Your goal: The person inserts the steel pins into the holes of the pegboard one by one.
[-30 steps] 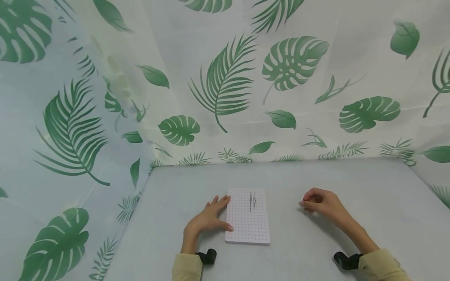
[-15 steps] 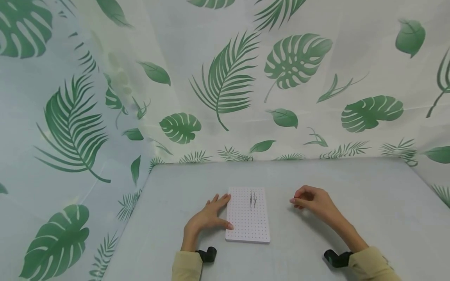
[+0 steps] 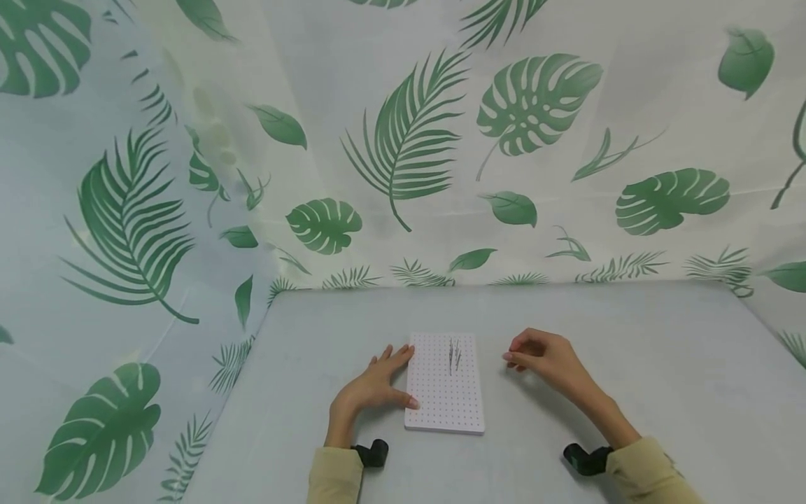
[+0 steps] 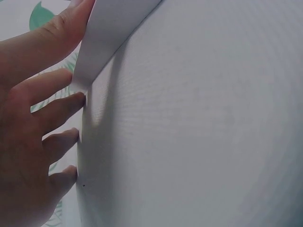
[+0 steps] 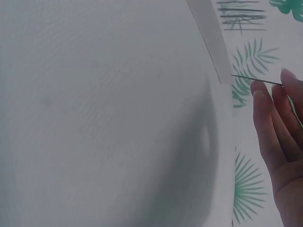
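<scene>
A white board with a grid of small holes [image 3: 434, 399] lies on the table. Several thin metal pins [image 3: 450, 358] stand in its upper right part; the right wrist view shows them as dark lines [image 5: 242, 16] beyond the board's edge. My left hand [image 3: 374, 387] spreads its fingers along the board's left side, the thumb resting on it near the lower left. In the left wrist view the fingertips [image 4: 71, 135] reach the table beside the board. To the right of the board, my right hand [image 3: 546, 358] pinches a thin metal pin [image 5: 253, 79] between thumb and fingers, its tip pointing toward the board.
The table [image 3: 661, 364] has a pale grey-white cover. A white curtain with green leaf prints [image 3: 403, 175] hangs behind and to the left. Black wrist devices [image 3: 374, 453] sit at both sleeves, close to the table.
My right hand has moved left, closer to the board, with the pin pinched. The left hand stays against the board. The head view has shifted slightly.
</scene>
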Demonstrator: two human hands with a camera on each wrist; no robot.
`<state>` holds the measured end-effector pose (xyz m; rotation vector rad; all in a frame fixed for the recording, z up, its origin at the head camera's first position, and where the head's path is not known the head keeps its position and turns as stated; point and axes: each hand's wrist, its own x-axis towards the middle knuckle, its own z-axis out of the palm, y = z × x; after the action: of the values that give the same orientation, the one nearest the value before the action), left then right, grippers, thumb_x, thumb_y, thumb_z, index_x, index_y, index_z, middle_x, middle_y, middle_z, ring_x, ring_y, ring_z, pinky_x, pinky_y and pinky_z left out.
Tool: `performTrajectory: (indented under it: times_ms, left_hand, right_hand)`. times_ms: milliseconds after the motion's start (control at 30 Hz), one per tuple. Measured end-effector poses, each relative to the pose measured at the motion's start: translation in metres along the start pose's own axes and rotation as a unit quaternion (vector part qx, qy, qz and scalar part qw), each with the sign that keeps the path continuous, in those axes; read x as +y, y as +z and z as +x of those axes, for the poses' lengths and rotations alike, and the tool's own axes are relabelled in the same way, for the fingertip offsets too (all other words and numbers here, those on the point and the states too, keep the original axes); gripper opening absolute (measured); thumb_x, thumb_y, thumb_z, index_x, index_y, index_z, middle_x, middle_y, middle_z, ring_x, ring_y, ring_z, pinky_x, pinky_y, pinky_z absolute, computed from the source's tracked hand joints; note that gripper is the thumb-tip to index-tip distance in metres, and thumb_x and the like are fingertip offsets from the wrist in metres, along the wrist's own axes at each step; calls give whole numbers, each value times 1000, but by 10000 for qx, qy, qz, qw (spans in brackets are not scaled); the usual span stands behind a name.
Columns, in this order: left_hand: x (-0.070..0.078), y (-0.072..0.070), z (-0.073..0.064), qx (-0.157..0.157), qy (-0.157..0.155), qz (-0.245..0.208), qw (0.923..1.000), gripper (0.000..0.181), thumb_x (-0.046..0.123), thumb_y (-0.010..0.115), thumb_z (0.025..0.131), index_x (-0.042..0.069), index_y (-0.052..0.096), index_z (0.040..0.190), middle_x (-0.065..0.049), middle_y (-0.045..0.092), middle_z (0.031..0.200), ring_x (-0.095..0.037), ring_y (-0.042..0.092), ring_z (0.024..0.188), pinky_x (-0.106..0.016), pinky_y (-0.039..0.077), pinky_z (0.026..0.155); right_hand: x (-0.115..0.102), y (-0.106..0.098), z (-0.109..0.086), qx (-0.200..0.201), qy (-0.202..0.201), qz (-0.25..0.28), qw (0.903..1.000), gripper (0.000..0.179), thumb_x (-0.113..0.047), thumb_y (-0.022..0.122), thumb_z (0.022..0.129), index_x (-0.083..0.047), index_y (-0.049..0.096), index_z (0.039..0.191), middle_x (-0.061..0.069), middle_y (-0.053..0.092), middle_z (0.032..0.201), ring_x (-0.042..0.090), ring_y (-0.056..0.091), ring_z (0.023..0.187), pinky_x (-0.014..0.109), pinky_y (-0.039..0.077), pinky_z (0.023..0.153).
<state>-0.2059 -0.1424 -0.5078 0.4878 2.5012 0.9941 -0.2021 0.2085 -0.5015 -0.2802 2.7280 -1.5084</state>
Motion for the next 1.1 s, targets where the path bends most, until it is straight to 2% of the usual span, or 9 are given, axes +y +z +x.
performTrajectory:
  times_ms: [333, 667, 1100]
  left_hand:
    - [3, -1, -3, 6, 18, -47, 10000, 102, 27, 89, 78, 9, 34, 161, -8, 27, 170, -35, 8, 161, -57, 5, 130]
    - [3, -2, -1, 74, -158, -67, 9998, 102, 29, 89, 77, 16, 34, 162, -7, 27, 170, -35, 7, 161, -61, 7, 129]
    - [3, -1, -1, 70, -241, -86, 9996, 103, 30, 90, 77, 17, 34, 162, -7, 27, 170, -36, 7, 161, -63, 8, 128]
  right_hand:
    - [-10, 15, 6, -109, -87, 181, 9997, 17, -16, 80, 89, -4, 69, 95, 6, 78, 88, 14, 75, 78, 32, 63, 69]
    - [-22, 31, 12, -100, -226, 447, 9987, 15, -13, 80, 89, -4, 69, 94, 7, 78, 87, 19, 76, 78, 35, 64, 71]
    - [-30, 52, 13, -301, -238, 533, 9978, 15, -12, 80, 89, -3, 69, 95, 7, 78, 86, 15, 76, 77, 25, 62, 70]
